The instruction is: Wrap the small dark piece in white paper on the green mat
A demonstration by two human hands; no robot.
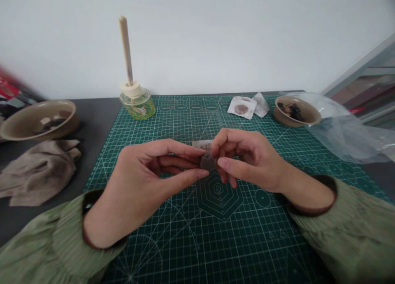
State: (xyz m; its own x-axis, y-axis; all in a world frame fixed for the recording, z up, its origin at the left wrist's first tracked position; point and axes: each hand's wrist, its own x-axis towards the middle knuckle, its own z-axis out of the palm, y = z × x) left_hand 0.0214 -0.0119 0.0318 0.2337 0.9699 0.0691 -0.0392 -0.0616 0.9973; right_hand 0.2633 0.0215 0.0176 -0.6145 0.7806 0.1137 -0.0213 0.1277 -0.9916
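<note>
Between the thumb and fingertips of my left hand [160, 169] is a small dark brown disc [207, 162], held above the green cutting mat [173, 128]. My right hand [247, 160] is close beside the disc's right edge, its fingers loosely curled and its thumb apart from the index finger. I cannot tell whether the right index fingertip touches the disc. Just behind the fingertips shows a small greyish paper piece [202, 144], partly hidden by my hands.
At the back left stands a glass reed diffuser [138, 105]. A brown bowl [69, 121] and a crumpled cloth [43, 171] lie left of the mat. Back right are white paper packets [256, 105], another bowl [279, 115] with dark pieces, and a clear plastic bag [348, 132].
</note>
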